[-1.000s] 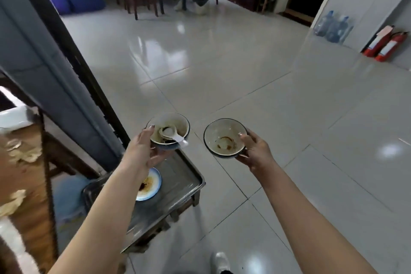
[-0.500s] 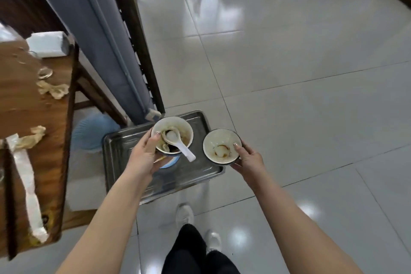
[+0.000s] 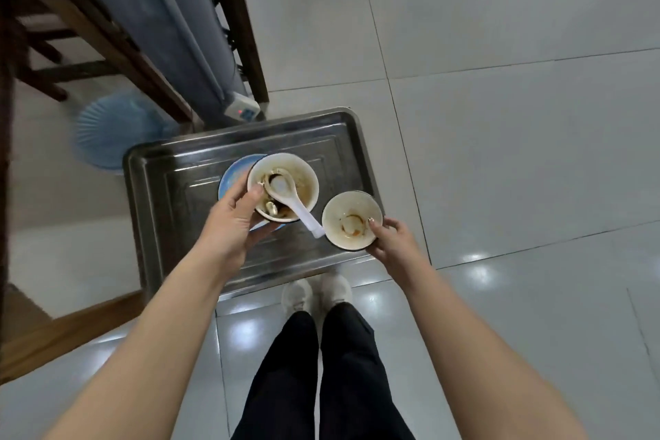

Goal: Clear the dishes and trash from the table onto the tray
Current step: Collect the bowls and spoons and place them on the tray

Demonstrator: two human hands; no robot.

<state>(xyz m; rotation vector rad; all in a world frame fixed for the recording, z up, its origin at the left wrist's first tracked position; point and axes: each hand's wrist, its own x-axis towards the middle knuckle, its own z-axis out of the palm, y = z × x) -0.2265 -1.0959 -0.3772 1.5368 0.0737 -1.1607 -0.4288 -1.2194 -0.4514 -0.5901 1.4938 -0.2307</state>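
Blue plate [image 3: 234,173] mostly under bowl [image 3: 284,186]

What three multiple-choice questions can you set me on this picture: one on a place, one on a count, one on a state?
1. Where does the blue plate lie?
A. On the metal tray
B. On the floor
C. On a chair

2. How many bowls is the person holding?
A. One
B. Two
C. Three

3. What state is the larger bowl, the one with the spoon, in?
A. Clean
B. Full of soup
C. Used, smeared with brown sauce

Answers:
1 A, the plate sits inside the tray's rim.
2 B, the left hand grips the larger bowl and the right hand grips the smaller bowl.
3 C, brown streaks and scraps line its inside.
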